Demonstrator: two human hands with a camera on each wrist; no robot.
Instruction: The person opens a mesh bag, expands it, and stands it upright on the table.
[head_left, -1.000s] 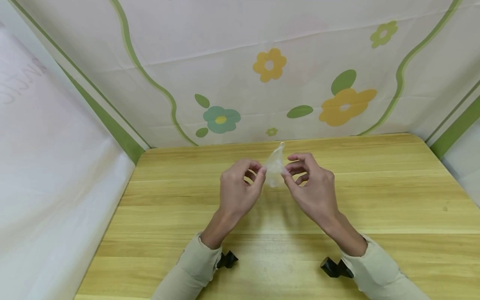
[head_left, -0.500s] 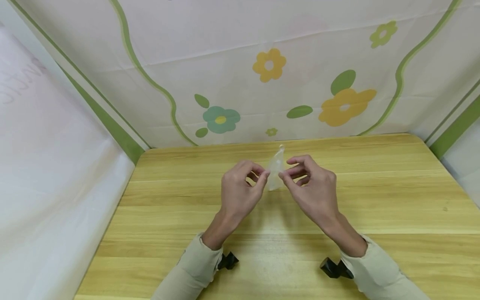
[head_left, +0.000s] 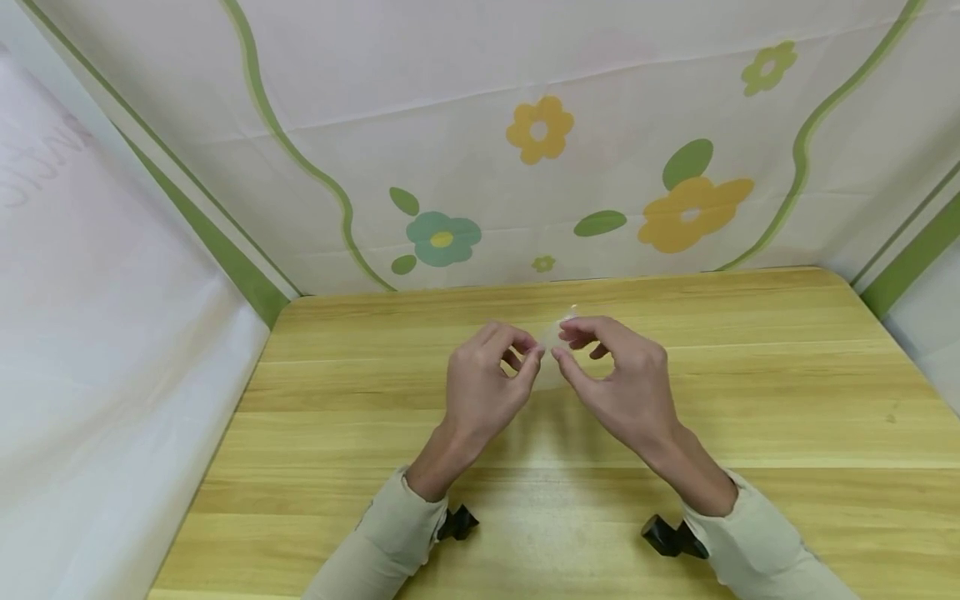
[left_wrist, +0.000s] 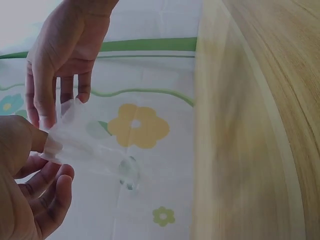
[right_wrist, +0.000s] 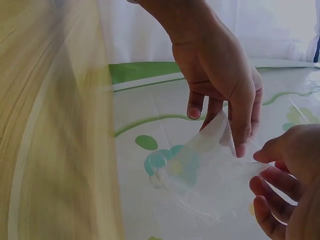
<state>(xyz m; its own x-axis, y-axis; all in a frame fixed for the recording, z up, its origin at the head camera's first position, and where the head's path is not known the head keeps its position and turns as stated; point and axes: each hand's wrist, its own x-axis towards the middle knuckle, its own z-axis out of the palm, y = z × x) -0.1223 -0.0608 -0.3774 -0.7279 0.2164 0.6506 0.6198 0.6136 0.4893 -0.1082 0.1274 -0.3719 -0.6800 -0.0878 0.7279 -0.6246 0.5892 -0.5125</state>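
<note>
A thin, translucent piece of plastic film [head_left: 551, 377] hangs between both hands above the table; whether it is a bag cannot be told. My left hand [head_left: 487, 379] pinches its left edge between thumb and forefinger. From the other side, my right hand [head_left: 628, 375] has thumb and forefinger at the film, the other fingers curled behind it. In the right wrist view, an edge of the film [right_wrist: 200, 170] lies between the right thumb and forefinger. The film [left_wrist: 85, 142] also spreads out from the left fingertips in the left wrist view.
The wooden table [head_left: 337, 450] spreads beneath both hands. A white cloth with printed flowers [head_left: 540, 129] stands along its back edge, with white cloth [head_left: 112, 333] on the left side. Black mounts [head_left: 663, 537] stick out from under both sleeves.
The film has been drawn lower and now sits partly behind the right fingers. The left hand has shifted slightly right, and the right forefinger has moved inward over the film.
</note>
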